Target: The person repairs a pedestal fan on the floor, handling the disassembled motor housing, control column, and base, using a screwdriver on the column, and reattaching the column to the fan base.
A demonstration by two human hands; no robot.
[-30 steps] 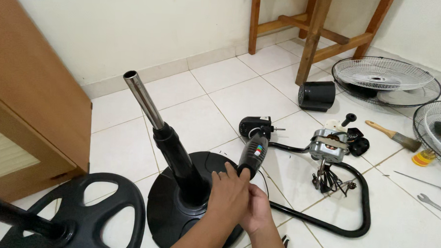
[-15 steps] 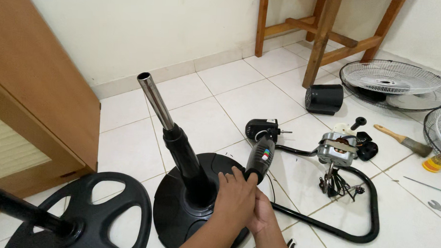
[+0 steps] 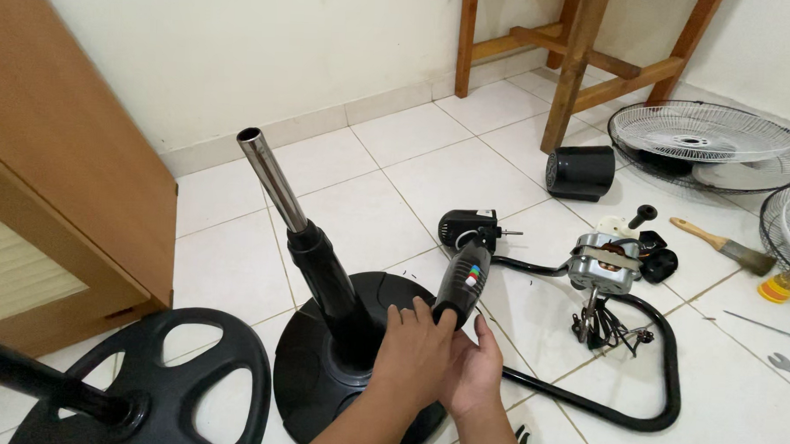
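Both my hands meet low in the middle of the view, over a round black fan stand base [image 3: 315, 381]. My left hand [image 3: 412, 354] lies on top, its fingertips on the lower end of a black switch housing [image 3: 463, 281] with coloured buttons. Partly tucked under it, my right hand [image 3: 475, 374] grips the same end of the housing from below. A black column with a chrome tube [image 3: 272, 181] rises tilted from the base, just left of my hands. What the palms cover is hidden.
A second black base [image 3: 175, 385] lies at the left beside a wooden cabinet [image 3: 55, 175]. On the white tiles to the right are a fan motor [image 3: 599, 264], a black cable loop [image 3: 665, 389], a black motor cover [image 3: 581, 172], two wire grilles [image 3: 709, 141], a paintbrush [image 3: 727, 247], a wrench [image 3: 788, 367] and stool legs [image 3: 575, 71].
My hands stay on the switch housing by the base. The view has shifted slightly, so everything sits a little further right and lower in the picture.
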